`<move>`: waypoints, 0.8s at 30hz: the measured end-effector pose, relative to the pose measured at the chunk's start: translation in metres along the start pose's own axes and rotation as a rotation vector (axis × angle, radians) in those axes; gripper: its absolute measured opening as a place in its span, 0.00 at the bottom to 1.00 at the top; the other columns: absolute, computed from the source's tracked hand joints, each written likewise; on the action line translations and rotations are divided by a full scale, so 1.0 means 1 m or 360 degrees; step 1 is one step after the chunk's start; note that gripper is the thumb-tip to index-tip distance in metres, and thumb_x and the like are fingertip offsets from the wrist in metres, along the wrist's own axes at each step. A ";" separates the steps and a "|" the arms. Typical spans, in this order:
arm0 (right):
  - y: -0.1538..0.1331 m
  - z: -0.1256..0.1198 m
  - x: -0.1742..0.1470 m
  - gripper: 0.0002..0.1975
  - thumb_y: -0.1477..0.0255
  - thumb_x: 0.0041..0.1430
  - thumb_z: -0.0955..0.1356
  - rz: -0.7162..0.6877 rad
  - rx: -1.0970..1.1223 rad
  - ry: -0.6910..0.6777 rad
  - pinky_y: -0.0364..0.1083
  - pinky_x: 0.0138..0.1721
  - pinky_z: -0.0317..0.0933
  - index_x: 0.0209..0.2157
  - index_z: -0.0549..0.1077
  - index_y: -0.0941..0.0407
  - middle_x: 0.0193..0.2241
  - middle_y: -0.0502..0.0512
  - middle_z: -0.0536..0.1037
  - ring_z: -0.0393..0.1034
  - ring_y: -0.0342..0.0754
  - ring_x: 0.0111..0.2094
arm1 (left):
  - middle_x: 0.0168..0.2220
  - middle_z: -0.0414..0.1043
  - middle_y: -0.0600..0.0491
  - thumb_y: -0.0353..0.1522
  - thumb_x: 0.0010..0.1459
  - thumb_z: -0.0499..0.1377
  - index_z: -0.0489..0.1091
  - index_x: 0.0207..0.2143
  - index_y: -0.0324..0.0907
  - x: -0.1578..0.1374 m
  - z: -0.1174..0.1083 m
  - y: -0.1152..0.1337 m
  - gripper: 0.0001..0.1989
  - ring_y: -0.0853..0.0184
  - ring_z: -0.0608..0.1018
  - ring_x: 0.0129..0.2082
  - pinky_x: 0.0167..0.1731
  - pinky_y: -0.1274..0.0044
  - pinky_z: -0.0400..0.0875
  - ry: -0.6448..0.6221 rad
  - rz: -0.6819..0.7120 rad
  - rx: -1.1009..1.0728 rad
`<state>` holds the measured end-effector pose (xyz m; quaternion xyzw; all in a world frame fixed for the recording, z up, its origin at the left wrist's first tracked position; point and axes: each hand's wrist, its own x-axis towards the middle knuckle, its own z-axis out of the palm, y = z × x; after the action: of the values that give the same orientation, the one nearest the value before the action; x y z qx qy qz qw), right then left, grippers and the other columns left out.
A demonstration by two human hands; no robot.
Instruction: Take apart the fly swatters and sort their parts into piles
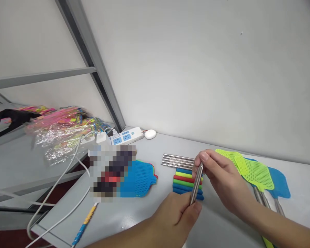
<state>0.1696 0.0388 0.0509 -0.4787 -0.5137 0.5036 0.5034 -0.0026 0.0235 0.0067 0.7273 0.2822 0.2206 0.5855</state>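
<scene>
My left hand (174,213) is wrapped round the lower part of a shiny metal rod (197,184), which slants up and away from me. At the rod's upper end, my right hand (226,177) has its thumb and fingers closed about the tip; the exact contact is partly hidden. Behind and below the rod, several coloured handle sleeves (182,181) in blue, yellow, red and green lie in a row. Thin metal telescopic rods (174,160) lie side by side just beyond them, their right ends hidden by my right hand.
Yellow-green fly swatters (260,172) and a blue swatter (280,181) lie at right. Blue swatter heads (144,179) are stacked left of the sleeves, beside a blurred patch. A power strip (129,136), white mouse-like object (150,134), cables and shelf with plastic-wrapped goods (64,134) stand further left.
</scene>
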 end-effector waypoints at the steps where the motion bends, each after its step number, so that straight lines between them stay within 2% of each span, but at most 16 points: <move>1: 0.001 0.001 -0.003 0.17 0.56 0.63 0.63 -0.0008 0.0028 0.0017 0.46 0.33 0.62 0.29 0.71 0.54 0.26 0.50 0.70 0.67 0.46 0.30 | 0.20 0.49 0.60 0.44 0.68 0.43 0.52 0.24 0.42 -0.001 0.000 0.001 0.21 0.74 0.55 0.20 0.21 0.79 0.48 0.0000 0.0035 0.0032; 4: 0.004 0.005 -0.010 0.17 0.57 0.64 0.62 -0.0014 0.0074 0.0023 0.46 0.33 0.62 0.28 0.70 0.54 0.25 0.50 0.71 0.67 0.46 0.30 | 0.20 0.48 0.60 0.43 0.67 0.44 0.51 0.24 0.42 -0.001 0.001 0.001 0.21 0.74 0.54 0.21 0.21 0.78 0.47 -0.0019 0.0088 0.0051; 7: 0.008 0.009 -0.017 0.15 0.57 0.65 0.62 0.0017 0.0010 -0.0006 0.45 0.34 0.62 0.33 0.71 0.52 0.27 0.49 0.72 0.66 0.45 0.30 | 0.20 0.49 0.60 0.45 0.67 0.43 0.53 0.25 0.42 0.000 0.001 0.000 0.21 0.74 0.55 0.20 0.21 0.78 0.47 0.0035 0.0047 -0.0045; 10: 0.011 0.015 -0.022 0.13 0.58 0.64 0.63 0.0049 -0.0189 -0.0137 0.45 0.37 0.63 0.40 0.71 0.51 0.32 0.50 0.73 0.67 0.46 0.35 | 0.21 0.53 0.59 0.47 0.67 0.43 0.56 0.27 0.41 0.004 0.000 -0.001 0.22 0.75 0.57 0.21 0.21 0.79 0.50 0.0181 0.0015 -0.0130; 13: 0.006 0.015 -0.019 0.14 0.58 0.63 0.63 0.0033 -0.0433 -0.0243 0.45 0.36 0.63 0.37 0.72 0.53 0.33 0.51 0.74 0.68 0.47 0.36 | 0.22 0.55 0.59 0.47 0.67 0.45 0.61 0.30 0.40 0.008 0.000 -0.002 0.22 0.74 0.58 0.22 0.22 0.80 0.52 0.0205 0.0006 -0.0176; 16: -0.008 0.001 0.001 0.15 0.57 0.62 0.64 -0.0087 -0.0689 -0.0114 0.45 0.34 0.64 0.38 0.74 0.53 0.32 0.51 0.76 0.70 0.47 0.33 | 0.20 0.51 0.61 0.48 0.66 0.45 0.65 0.41 0.40 0.008 0.000 -0.002 0.22 0.75 0.54 0.20 0.19 0.81 0.49 0.0176 -0.0084 -0.0330; 18: -0.017 -0.014 0.023 0.16 0.57 0.62 0.64 -0.0323 -0.0909 0.0134 0.46 0.38 0.64 0.42 0.75 0.52 0.37 0.52 0.77 0.71 0.50 0.38 | 0.19 0.49 0.62 0.48 0.66 0.46 0.66 0.45 0.40 0.006 0.001 -0.002 0.22 0.75 0.53 0.18 0.18 0.81 0.47 0.0163 -0.0112 -0.0240; 19: -0.018 -0.022 0.036 0.16 0.57 0.62 0.64 -0.0415 -0.1039 0.0190 0.47 0.38 0.64 0.44 0.75 0.51 0.37 0.53 0.78 0.71 0.50 0.38 | 0.18 0.50 0.62 0.47 0.66 0.46 0.68 0.45 0.41 0.005 0.001 -0.003 0.21 0.75 0.54 0.18 0.17 0.81 0.48 0.0151 -0.0095 -0.0123; 21: -0.015 -0.035 0.062 0.15 0.59 0.64 0.62 -0.0491 -0.1322 0.0100 0.48 0.37 0.63 0.43 0.74 0.51 0.38 0.53 0.77 0.71 0.50 0.37 | 0.19 0.56 0.60 0.43 0.67 0.47 0.71 0.42 0.42 0.003 0.003 -0.006 0.18 0.75 0.60 0.19 0.19 0.82 0.52 0.0118 0.0027 0.0184; 24: 0.006 -0.043 0.093 0.14 0.62 0.63 0.62 -0.0452 -0.1658 -0.0166 0.48 0.36 0.62 0.47 0.71 0.50 0.36 0.52 0.77 0.70 0.49 0.34 | 0.24 0.67 0.57 0.37 0.65 0.51 0.71 0.35 0.42 0.005 0.006 -0.015 0.12 0.74 0.68 0.24 0.26 0.82 0.60 0.0115 0.0506 0.0653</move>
<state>0.2094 0.1339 0.0473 -0.5651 -0.7793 0.1324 0.2363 0.0023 0.0249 -0.0093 0.8576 0.2240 0.2739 0.3734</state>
